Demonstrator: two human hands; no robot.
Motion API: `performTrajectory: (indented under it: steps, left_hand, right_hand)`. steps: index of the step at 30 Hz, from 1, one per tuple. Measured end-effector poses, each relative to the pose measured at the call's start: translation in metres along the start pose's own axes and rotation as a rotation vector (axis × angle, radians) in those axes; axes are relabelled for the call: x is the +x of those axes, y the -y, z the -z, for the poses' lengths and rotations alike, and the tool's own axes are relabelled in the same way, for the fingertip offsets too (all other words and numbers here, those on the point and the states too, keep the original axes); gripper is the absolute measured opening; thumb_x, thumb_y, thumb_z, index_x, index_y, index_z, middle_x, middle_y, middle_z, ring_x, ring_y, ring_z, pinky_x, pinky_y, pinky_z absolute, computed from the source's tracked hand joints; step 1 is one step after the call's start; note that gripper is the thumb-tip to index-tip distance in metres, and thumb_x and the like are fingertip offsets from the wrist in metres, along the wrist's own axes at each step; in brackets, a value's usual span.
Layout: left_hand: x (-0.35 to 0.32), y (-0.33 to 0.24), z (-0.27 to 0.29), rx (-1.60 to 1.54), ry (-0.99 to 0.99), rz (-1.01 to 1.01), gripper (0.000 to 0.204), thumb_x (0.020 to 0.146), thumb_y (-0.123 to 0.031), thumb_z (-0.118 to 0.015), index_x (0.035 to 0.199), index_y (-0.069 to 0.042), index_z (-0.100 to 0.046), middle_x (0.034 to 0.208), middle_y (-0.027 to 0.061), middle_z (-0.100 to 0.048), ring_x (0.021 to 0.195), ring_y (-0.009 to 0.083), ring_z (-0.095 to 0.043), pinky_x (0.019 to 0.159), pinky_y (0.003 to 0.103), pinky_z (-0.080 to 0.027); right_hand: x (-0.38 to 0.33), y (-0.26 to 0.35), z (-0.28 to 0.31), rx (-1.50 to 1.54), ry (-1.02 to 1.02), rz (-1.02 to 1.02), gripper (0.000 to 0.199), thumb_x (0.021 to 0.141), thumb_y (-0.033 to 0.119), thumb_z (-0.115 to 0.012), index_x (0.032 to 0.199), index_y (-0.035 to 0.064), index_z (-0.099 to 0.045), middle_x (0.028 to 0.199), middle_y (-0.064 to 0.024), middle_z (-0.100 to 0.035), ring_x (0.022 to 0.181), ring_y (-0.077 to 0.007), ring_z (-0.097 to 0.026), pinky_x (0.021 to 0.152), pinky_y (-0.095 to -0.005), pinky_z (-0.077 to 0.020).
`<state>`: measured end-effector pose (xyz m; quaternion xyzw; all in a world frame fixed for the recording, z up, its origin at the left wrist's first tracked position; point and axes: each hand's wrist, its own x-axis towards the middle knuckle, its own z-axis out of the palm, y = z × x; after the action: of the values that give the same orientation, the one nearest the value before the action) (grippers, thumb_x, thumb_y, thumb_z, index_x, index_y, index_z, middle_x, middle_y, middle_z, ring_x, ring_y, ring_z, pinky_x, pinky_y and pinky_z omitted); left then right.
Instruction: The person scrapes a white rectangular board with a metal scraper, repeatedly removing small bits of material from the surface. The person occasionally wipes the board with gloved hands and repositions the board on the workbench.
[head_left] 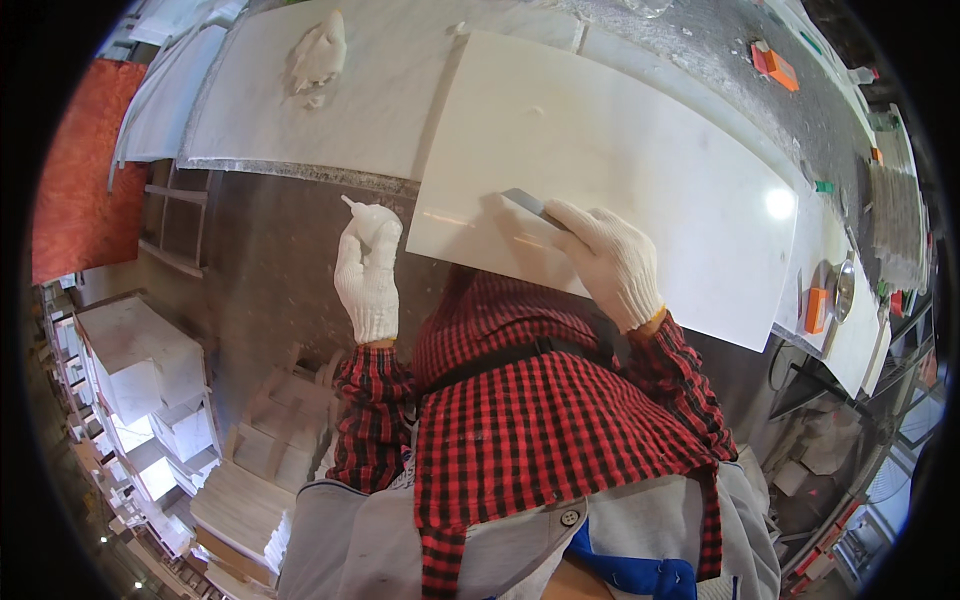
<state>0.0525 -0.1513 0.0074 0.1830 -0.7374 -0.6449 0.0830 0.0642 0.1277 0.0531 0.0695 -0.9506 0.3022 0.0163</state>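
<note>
A large, glossy cream-white slab (560, 120) lies flat on the worktable, its near edge reaching my waist. My right hand (615, 255), in a white knitted glove, is closed on a flat grey scraper (524, 203), whose blade rests at or just above the slab's surface. Left of the slab, my gloved left hand (366, 285) is raised clear of the table. It grips what looks like a small white squeeze bottle (376, 224) with a narrow tip pointing up and left. Fingers partly cover the bottle.
A crumpled white cloth (320, 52) lies on a paler slab (395, 95) beyond my left hand. Orange boxes (780, 70) and a metal bowl (844, 288) are at the right. An orange-red panel (88, 170) stands far left, above white blocks (145, 350).
</note>
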Motion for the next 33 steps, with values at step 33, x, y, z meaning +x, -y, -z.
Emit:
performTrajectory:
  steps: [33]
  left_hand:
    - [-0.039,-0.014,0.023,0.195,0.148,0.006,0.033,0.091,-0.015,-0.077,0.119,0.001,-0.069,0.106,0.0043,-0.073,0.094,0.0101,-0.064,0.086,0.028,-0.051]
  right_hand:
    - [-0.001,-0.01,-0.012,-0.223,0.047,0.166,0.031,0.09,0.02,-0.062,0.12,0.0266,-0.066,0.081,-0.0069,-0.065,0.07,-0.0315,-0.065,0.058,-0.043,-0.0507]
